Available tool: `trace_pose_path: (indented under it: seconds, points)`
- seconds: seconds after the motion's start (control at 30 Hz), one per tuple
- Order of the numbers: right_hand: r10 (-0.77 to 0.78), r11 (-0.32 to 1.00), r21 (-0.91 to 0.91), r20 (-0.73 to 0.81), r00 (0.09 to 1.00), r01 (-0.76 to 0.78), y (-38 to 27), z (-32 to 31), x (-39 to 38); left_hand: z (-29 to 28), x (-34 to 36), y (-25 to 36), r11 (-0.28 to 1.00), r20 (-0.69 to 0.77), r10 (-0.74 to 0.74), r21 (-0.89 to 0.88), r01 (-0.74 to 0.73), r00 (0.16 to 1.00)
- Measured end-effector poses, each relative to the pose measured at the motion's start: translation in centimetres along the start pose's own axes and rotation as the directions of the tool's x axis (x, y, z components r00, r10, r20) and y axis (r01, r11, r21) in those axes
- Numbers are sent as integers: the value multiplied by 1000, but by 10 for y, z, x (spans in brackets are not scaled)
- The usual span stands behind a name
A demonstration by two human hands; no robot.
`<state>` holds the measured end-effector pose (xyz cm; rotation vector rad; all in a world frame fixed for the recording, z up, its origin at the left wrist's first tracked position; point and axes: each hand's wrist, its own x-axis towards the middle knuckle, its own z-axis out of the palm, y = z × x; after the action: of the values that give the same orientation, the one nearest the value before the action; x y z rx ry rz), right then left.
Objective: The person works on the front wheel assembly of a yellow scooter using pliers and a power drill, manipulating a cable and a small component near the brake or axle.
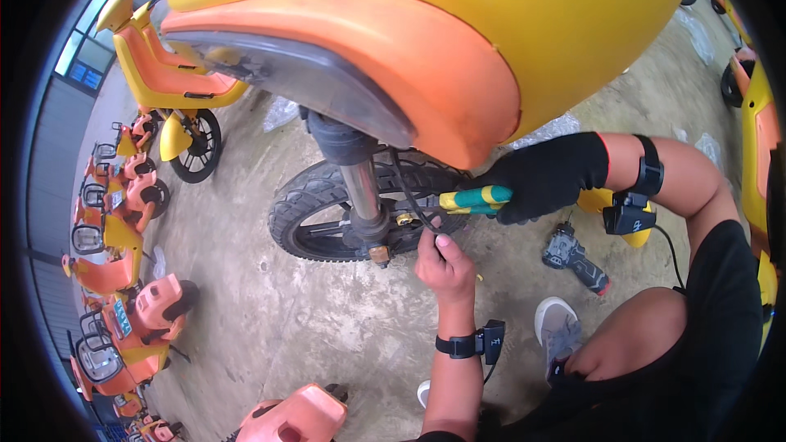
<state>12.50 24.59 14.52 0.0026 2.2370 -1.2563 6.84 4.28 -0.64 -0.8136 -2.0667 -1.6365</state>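
Observation:
A yellow and orange scooter body (454, 57) overhangs its front wheel (299, 205) and silver fork (359, 192). My left hand (446, 266) is bare and closed on a black cable (401, 176) beside the fork. My right hand (536, 176), in a black glove, is wrapped round green and yellow handled pliers (479, 195). Their jaws point left toward the cable and fork just above my left hand; whether they grip anything is unclear.
A cordless power drill (573, 258) lies on the concrete floor (221, 245) to the right, near my shoe (557, 323). Parked yellow and orange scooters (176, 82) line the left and right sides. Plastic wrapping (696, 37) lies about, and a yellow part (634, 237) sits behind my right arm.

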Motion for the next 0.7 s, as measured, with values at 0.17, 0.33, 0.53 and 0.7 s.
trace_pose_path:
  seconds: [0.17, 0.33, 0.53, 0.7]
  points:
    - [-182, 976, 120, 7, 983, 180, 68, 29, 19, 1, -3, 13, 991, 50, -131, -26, 133, 990]
    - [-348, 911, 208, -74, 935, 356, 94, 58, 42, 2, -6, 6, 998, 25, -60, 0, 60, 998]
    - [-338, 939, 52, -58, 939, 341, 79, 44, 46, -7, -4, 1, 1000, 66, -16, 13, 15, 998]
    - [-115, 989, -95, -60, 992, 109, 38, 12, 6, 2, -3, 8, 997, 68, -28, -74, 33, 997]
